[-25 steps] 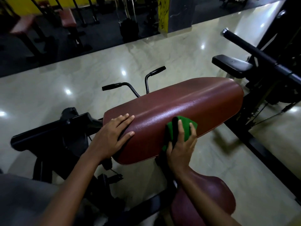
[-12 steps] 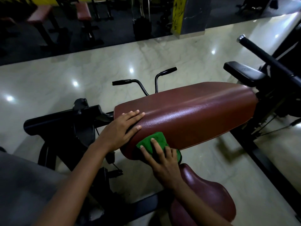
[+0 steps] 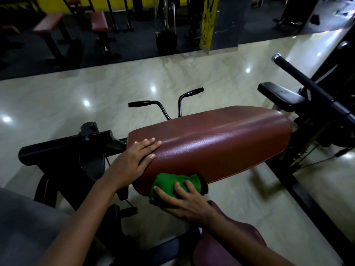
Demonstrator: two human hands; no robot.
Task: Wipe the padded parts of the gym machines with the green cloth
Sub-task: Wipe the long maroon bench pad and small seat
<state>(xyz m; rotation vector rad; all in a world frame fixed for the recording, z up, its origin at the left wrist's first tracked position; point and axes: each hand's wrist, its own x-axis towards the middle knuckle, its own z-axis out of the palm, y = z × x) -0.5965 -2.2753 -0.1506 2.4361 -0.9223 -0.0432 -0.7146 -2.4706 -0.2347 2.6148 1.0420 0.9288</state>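
My head camera looked forward and down, close over the long maroon vinyl pad (image 3: pixel 221 143) ahead.

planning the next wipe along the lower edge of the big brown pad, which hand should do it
Right. The right hand already presses the green cloth against the near lower edge of the brown pad. The left hand lies flat on the pad's end without the cloth.
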